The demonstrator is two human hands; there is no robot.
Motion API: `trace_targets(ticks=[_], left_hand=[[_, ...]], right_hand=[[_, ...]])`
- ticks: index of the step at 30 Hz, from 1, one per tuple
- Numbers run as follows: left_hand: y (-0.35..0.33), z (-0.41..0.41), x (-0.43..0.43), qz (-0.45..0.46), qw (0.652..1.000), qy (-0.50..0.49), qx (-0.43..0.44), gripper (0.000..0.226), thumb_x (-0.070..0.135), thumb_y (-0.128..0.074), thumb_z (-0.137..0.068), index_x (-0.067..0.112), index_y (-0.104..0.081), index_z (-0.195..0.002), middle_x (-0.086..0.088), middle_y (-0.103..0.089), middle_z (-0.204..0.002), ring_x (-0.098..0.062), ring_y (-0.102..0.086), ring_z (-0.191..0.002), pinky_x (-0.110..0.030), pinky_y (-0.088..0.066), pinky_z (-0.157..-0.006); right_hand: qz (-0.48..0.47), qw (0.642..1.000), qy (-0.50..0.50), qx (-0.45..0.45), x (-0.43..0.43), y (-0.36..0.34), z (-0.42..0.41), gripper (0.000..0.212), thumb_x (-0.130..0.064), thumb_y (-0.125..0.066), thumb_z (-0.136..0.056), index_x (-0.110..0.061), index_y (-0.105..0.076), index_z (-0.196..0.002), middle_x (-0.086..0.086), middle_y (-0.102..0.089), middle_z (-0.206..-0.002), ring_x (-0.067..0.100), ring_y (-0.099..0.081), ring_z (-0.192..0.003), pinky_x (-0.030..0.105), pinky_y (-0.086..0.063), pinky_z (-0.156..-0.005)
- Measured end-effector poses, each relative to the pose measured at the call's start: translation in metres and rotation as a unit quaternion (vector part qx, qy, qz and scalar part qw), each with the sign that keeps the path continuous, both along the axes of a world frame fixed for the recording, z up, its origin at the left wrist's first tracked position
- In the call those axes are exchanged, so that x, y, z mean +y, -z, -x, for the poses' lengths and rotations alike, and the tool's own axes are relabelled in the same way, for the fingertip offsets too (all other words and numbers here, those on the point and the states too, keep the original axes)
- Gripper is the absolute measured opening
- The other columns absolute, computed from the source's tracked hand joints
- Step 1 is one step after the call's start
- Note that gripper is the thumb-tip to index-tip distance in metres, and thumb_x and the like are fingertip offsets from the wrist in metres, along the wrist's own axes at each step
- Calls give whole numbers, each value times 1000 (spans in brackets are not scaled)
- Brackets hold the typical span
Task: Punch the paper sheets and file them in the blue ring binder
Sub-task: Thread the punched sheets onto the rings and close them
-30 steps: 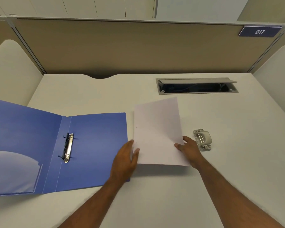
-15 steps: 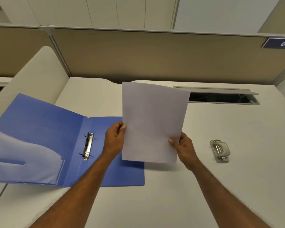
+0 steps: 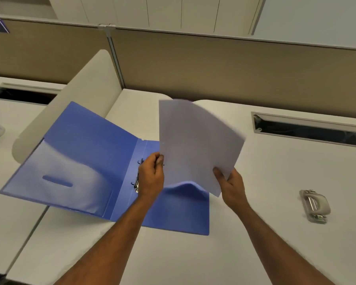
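Note:
Both hands hold the white paper sheets (image 3: 195, 145) up in the air over the right half of the open blue ring binder (image 3: 80, 161). My left hand (image 3: 151, 175) pinches the sheets' left edge, just above the binder's metal rings (image 3: 136, 183), which it partly hides. My right hand (image 3: 230, 185) grips the lower right corner of the sheets. The sheets are tilted and curve slightly. The grey hole punch (image 3: 314, 205) lies on the desk to the right, apart from both hands.
The white desk (image 3: 275, 171) carries an open cable slot (image 3: 308, 130) at the back right. A rounded cream divider (image 3: 76, 99) stands at the left, with the binder's left cover leaning against it. A beige partition wall (image 3: 214, 64) closes the back.
The sheets went from lying flat on the desk to being lifted by both hands and carried left over the binder. The view has swung left.

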State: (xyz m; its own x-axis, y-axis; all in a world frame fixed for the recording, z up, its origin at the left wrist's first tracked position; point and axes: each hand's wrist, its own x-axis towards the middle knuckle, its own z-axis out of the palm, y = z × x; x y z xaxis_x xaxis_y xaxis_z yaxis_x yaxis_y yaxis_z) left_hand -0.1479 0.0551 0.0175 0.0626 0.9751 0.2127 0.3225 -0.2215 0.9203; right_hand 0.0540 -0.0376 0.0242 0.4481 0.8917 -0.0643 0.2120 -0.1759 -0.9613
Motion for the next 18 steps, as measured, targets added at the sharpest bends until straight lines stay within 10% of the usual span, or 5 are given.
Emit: trace_targets(ticks=[10,18], left_hand=[[19,73,44,181,973,-33,139,20,15,-55,-92,9,-68,-106,-8,-71,-98,-23,-66,-85,-29,-54,-71],[24,99,71,205,964,-61,157,18,17,-61,-90,5,-69,-100,-7,-69,-91,-21,-64,-82,-28,-50,-72]], right_hand=[[90,995,-2,48,24,12,28,30,-19,-62,-91,-7,-61,-118,10,-69,-112,30,-68,-96,50,-56,-89],[143,987,17,76,36,14,34,32,-13,-62,-90,-4,-61,-121,13,-69,-116,32,-67,-98,49,-54,-91]])
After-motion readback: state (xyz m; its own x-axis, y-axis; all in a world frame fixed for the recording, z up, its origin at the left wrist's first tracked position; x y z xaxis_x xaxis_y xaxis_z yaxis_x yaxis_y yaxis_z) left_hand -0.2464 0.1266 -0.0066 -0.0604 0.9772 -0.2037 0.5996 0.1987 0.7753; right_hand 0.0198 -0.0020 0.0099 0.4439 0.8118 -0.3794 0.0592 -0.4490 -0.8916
